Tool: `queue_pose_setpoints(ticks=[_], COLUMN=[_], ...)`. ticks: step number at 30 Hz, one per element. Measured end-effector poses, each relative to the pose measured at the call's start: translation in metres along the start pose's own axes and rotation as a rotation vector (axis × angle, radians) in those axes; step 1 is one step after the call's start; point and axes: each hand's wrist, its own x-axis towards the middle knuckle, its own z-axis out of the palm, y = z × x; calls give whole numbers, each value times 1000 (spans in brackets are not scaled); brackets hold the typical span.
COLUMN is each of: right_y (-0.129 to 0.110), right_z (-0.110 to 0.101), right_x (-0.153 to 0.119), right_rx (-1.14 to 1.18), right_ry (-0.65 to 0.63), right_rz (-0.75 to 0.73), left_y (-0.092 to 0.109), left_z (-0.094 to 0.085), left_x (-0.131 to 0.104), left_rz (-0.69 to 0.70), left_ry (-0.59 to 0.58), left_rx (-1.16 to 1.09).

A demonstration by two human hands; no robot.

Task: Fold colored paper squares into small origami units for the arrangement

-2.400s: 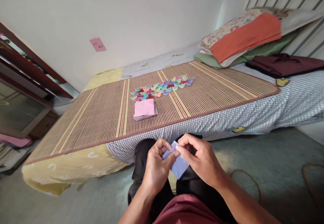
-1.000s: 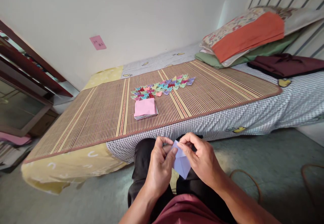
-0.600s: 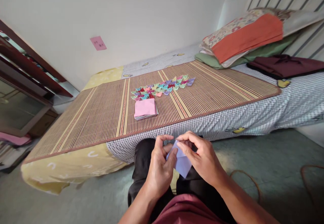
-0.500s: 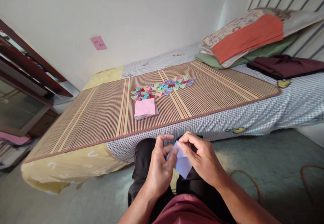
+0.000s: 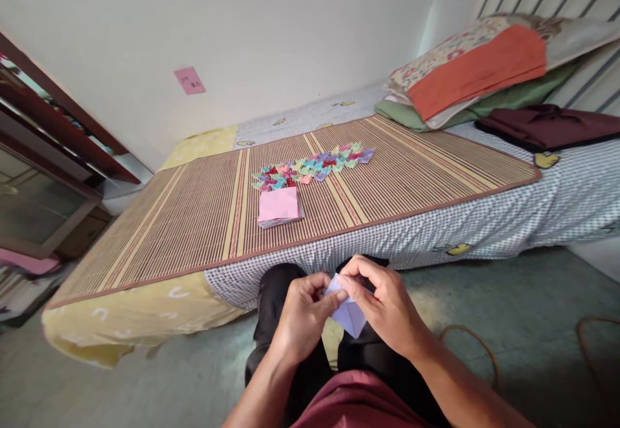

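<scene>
my left hand [image 5: 303,315] and right hand [image 5: 385,305] pinch creased lilac paper [image 5: 349,318], smooth pink sheets [image 5: 278,204] at 11 o'clock.

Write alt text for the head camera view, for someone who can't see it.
Two hands pinch a folded lavender paper above a person's lap, beside a bed mat holding small colorful folded papers and a pink-topped paper stack.
</scene>
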Motion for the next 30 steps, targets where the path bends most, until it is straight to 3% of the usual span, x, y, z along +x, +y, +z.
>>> queue_pose_setpoints(ticks=[7, 11, 20, 30], right_y=[-1, 1, 0, 6], right_z=[-2, 1, 1, -3], right_x=[3, 3, 1, -3], right_rx=[190, 284, 369, 208], right_ry=[-85, -95, -94, -62], right_rz=[259, 341, 334, 275], left_y=[2, 1, -1, -4], left_z=[2, 3, 3, 3], left_x=[1, 2, 2, 0], left_rz=[20, 14, 16, 11], left_ry=[176, 202, 184, 135], left_rx=[-131, -194, -255, -289])
